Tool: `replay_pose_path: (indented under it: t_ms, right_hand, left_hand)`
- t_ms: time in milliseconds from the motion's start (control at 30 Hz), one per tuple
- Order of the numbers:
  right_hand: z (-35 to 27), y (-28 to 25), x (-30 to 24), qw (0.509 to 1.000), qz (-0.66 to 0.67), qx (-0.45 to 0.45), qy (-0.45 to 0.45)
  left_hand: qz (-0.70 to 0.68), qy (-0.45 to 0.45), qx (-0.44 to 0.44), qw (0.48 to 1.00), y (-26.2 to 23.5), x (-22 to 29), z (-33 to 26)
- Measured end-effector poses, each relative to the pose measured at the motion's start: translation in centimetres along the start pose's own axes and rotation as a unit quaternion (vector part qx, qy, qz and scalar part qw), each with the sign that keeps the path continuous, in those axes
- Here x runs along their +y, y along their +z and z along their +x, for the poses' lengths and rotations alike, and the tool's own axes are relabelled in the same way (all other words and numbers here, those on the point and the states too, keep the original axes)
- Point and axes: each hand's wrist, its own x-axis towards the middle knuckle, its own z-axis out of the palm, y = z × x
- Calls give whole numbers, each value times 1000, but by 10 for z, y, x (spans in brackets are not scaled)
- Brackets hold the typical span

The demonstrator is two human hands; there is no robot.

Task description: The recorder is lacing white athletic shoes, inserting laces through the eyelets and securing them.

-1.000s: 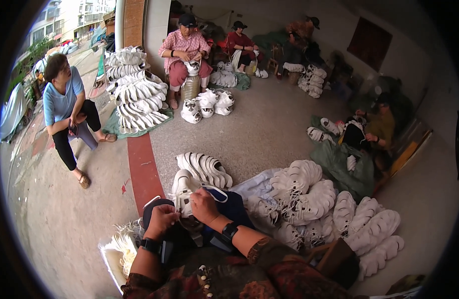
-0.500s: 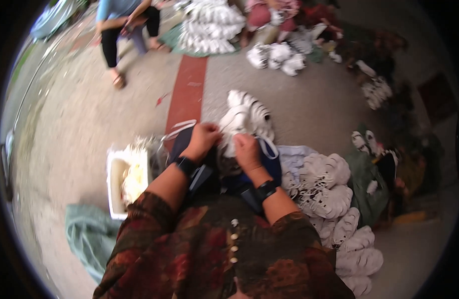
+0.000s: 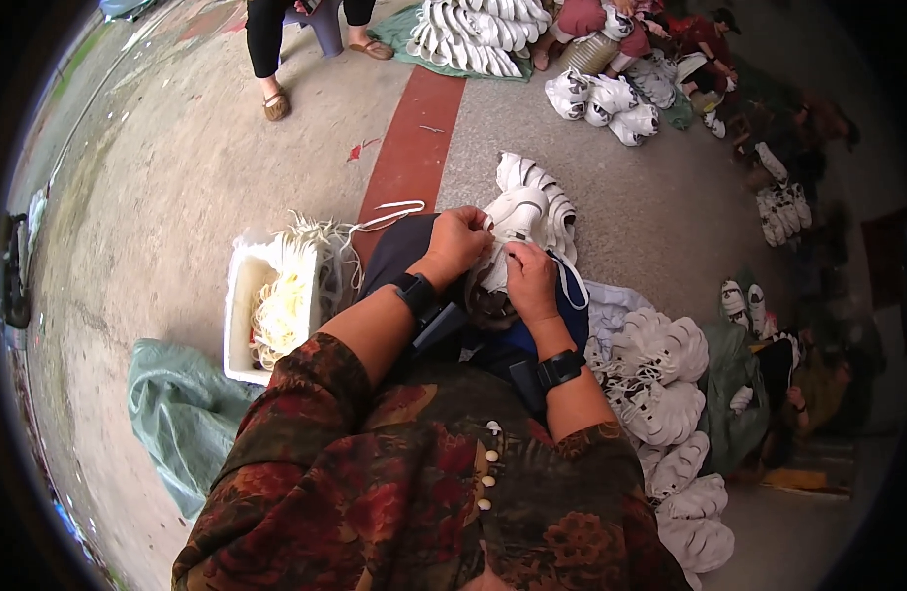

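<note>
A white shoe (image 3: 514, 219) rests on my lap, over dark blue cloth. My left hand (image 3: 456, 242) grips its near side with fingers curled. My right hand (image 3: 529, 280) pinches the shoe's front next to a white lace. Both wrists wear black bands. A stack of white shoes (image 3: 540, 192) lies on the floor just beyond my hands.
A white foam box (image 3: 241, 313) of pale laces stands at my left, with a green sheet (image 3: 178, 414) beside it. More white shoes (image 3: 660, 374) are piled at my right. Other people sit at the far side with rows of shoes (image 3: 473, 30). A red stripe (image 3: 414, 148) crosses the concrete floor.
The camera has tilted further down, so my lap and sleeves fill more of the view. Both hands stay on the white shoe, now closer together.
</note>
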Motion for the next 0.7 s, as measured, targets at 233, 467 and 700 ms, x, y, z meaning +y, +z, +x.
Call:
replay_pose_path:
  t_ms: [233, 467, 700]
  right_hand:
    - [9, -3, 7, 1000, -1, -12, 1]
    - [9, 3, 3, 999, -32, -7, -27]
    - [1, 4, -3, 999, -25, 8, -36]
  left_hand:
    - [200, 85, 12, 976, 2, 13, 5]
    - [324, 146, 61, 933, -5, 5, 4]
    - [502, 265, -24, 823, 11, 9, -31]
